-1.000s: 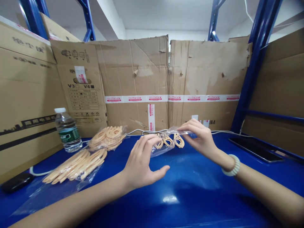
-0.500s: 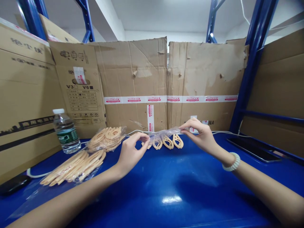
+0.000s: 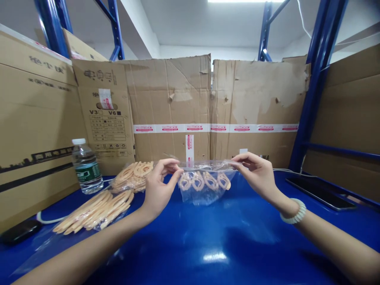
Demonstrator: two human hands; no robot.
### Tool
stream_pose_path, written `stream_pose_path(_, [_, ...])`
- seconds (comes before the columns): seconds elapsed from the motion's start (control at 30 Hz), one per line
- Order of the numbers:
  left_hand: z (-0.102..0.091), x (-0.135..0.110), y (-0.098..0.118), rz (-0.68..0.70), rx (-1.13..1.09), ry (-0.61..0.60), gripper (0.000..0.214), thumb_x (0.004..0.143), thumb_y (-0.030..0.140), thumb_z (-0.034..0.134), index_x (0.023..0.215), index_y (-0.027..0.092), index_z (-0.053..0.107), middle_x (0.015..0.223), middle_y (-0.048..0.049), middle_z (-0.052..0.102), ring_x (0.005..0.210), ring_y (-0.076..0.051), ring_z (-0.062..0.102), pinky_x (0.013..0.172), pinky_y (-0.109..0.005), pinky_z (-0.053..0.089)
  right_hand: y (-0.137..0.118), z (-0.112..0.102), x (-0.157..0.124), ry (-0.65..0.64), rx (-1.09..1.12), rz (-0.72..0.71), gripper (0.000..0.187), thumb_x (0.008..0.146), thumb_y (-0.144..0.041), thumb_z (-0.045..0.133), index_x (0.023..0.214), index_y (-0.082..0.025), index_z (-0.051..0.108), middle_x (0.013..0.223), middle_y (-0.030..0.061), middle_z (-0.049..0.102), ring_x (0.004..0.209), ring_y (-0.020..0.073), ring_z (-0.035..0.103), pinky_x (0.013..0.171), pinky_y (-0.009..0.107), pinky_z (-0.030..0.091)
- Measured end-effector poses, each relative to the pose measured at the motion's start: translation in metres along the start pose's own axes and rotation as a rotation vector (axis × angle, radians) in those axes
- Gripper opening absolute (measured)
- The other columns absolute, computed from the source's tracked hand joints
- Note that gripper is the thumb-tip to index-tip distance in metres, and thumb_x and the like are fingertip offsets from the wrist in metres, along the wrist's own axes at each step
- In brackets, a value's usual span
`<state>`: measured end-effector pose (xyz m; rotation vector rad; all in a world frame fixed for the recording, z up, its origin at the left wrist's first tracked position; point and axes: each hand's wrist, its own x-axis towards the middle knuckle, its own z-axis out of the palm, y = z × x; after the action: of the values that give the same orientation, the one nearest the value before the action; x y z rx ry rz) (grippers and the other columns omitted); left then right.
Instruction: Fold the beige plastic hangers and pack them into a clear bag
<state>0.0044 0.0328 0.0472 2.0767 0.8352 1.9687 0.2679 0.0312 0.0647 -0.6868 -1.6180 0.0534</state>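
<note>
A clear plastic bag (image 3: 203, 198) is stretched between my two hands above the blue table. My left hand (image 3: 157, 190) pinches its upper left corner between thumb and fingers. At the upper right corner, my right hand (image 3: 257, 174) does the same, with a pale beaded bracelet on that wrist. Through the film show several light wood-coloured, teardrop-shaped loop pieces (image 3: 197, 182) in a row. The rightmost piece pokes past the film's edge, so they appear to lie behind the bag.
To the left, more wood-coloured pieces (image 3: 97, 209) lie in clear plastic, with another bagged pile (image 3: 130, 177) behind. A water bottle (image 3: 86, 168) stands near the cardboard boxes (image 3: 172, 103). A black phone (image 3: 320, 193) lies right; a black object (image 3: 20, 231) sits far left.
The bag has gone from nearly flat to hanging upright, now covering the row of loop pieces. Both hands keep their pinch. The view has tilted up slightly.
</note>
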Motion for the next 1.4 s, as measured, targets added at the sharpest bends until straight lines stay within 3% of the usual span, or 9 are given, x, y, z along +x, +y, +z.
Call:
stream_pose_path(0.13, [-0.002, 0.000, -0.002, 0.052, 0.044, 0.022, 0.017, 0.083, 0.022, 0.062, 0.100, 0.020, 0.056, 0.083, -0.0003, 0.061, 0.077, -0.013, 0.062, 0.076, -0.029, 0.054, -0.001, 0.000, 0.000, -0.014, -0.014, -0.043, 0.012, 0.080, -0.030, 0.065, 0.077, -0.019, 0.064, 0.072, 0.0025, 0.065, 0.067, 0.0148, 0.060, 0.064, 0.031, 0.054])
stream_pose_path(0.3, [-0.009, 0.006, 0.004, 0.237, 0.194, -0.052, 0.005, 0.083, 0.018, 0.061, 0.080, 0.019, 0.057, 0.077, 0.0002, 0.061, 0.074, -0.013, 0.060, 0.071, -0.028, 0.051, 0.001, -0.006, 0.004, -0.070, -0.007, -0.093, 0.007, 0.081, -0.026, 0.064, 0.079, -0.019, 0.064, 0.075, 0.0028, 0.063, 0.070, 0.0155, 0.058, 0.066, 0.032, 0.049])
stream_pose_path(0.6, [-0.018, 0.012, 0.019, 0.443, 0.103, -0.464, 0.010, 0.076, 0.010, 0.055, 0.072, 0.019, 0.051, 0.084, -0.0054, 0.062, 0.078, -0.017, 0.058, 0.070, -0.031, 0.049, 0.004, -0.021, 0.008, -0.421, 0.302, -0.094, 0.017, 0.075, -0.030, 0.046, 0.070, -0.020, 0.058, 0.072, 0.0066, 0.060, 0.070, 0.0218, 0.055, 0.065, 0.038, 0.045])
stream_pose_path(0.7, [-0.017, 0.006, 0.018, 0.442, -0.012, -0.687, 0.003, 0.073, 0.021, 0.052, 0.071, 0.020, 0.050, 0.088, -0.0077, 0.062, 0.077, -0.019, 0.058, 0.071, -0.035, 0.049, 0.007, -0.020, 0.010, -0.396, 0.394, -0.047, 0.018, 0.069, -0.027, 0.041, 0.067, -0.020, 0.057, 0.066, 0.0079, 0.059, 0.066, 0.0234, 0.055, 0.063, 0.040, 0.045])
stream_pose_path(0.8, [-0.012, 0.000, 0.016, 0.374, -0.154, -0.822, 0.015, 0.073, 0.035, 0.049, 0.076, 0.020, 0.051, 0.086, -0.0084, 0.064, 0.075, -0.021, 0.058, 0.071, -0.037, 0.049, 0.010, -0.019, 0.012, -0.325, 0.421, -0.013, 0.019, 0.069, -0.024, 0.039, 0.066, -0.019, 0.058, 0.063, 0.0077, 0.059, 0.065, 0.0231, 0.055, 0.062, 0.039, 0.044])
stream_pose_path(0.9, [-0.006, -0.004, 0.017, 0.259, -0.261, -0.921, 0.027, 0.078, 0.043, 0.044, 0.083, 0.019, 0.053, 0.087, -0.0085, 0.065, 0.079, -0.022, 0.060, 0.075, -0.038, 0.048, 0.011, -0.014, 0.009, -0.367, 0.170, 0.052, 0.023, 0.079, -0.022, 0.041, 0.067, -0.018, 0.061, 0.068, 0.0068, 0.062, 0.069, 0.0215, 0.059, 0.067, 0.036, 0.046])
stream_pose_path(1.03, [0.002, -0.014, 0.021, 0.172, -0.080, -0.924, 0.015, 0.081, 0.032, 0.049, 0.085, 0.018, 0.054, 0.092, -0.0063, 0.064, 0.088, -0.021, 0.057, 0.084, -0.037, 0.044, 0.004, 0.004, -0.009, -0.660, -0.197, 0.056, 0.031, 0.092, -0.032, 0.041, 0.100, -0.016, 0.065, 0.099, 0.0092, 0.068, 0.092, 0.0223, 0.062, 0.085, 0.037, 0.047])
stream_pose_path(1.17, [0.011, -0.032, 0.019, 0.142, 0.119, -0.933, 0.022, 0.075, 0.028, 0.060, 0.094, 0.019, 0.052, 0.104, -0.0064, 0.060, 0.100, -0.023, 0.052, 0.092, -0.040, 0.040, 0.000, 0.021, -0.032, -0.959, -0.296, -0.080, 0.051, 0.094, -0.040, 0.040, 0.139, -0.014, 0.041, 0.143, 0.0147, 0.041, 0.133, 0.0266, 0.035, 0.111, 0.044, 0.027])
stream_pose_path(1.4, [0.021, -0.054, 0.007, 0.088, 0.175, -0.951, 0.027, 0.067, 0.026, 0.062, 0.084, 0.020, 0.042, 0.094, -0.0032, 0.054, 0.087, -0.020, 0.049, 0.082, -0.037, 0.042, 0.013, 0.025, -0.048, -1.303, -0.321, 0.045, 0.069, 0.094, -0.052, 0.037, 0.148, -0.014, 0.019, 0.154, 0.0137, 0.011, 0.142, 0.0273, 0.008, 0.116, 0.045, 0.012])
